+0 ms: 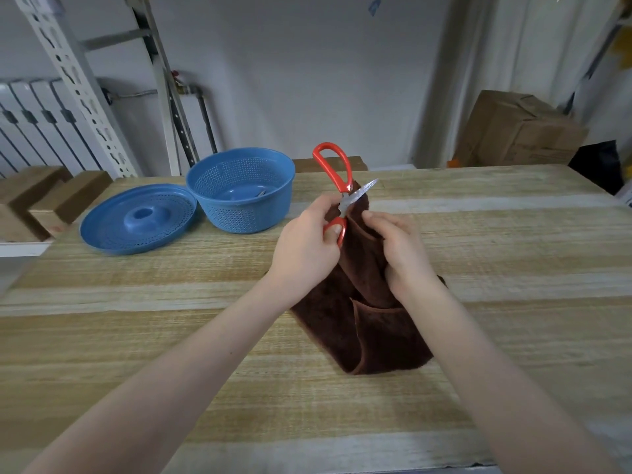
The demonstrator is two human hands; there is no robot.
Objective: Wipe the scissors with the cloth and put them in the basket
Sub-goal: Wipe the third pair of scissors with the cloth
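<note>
A pale wooden table [136, 336] stands before a grey wall [307, 80], radiator [30, 128] at left.

Head camera (wide-angle), looking forward-down at table [136, 336], hands close below.

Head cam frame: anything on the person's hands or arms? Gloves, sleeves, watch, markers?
Nothing worn that shows. The left hand and right hand are bare: no gloves, rings or watch. The left forearm and right forearm are bare to the frame's bottom edge: no sleeves or cuffs in view.
</note>
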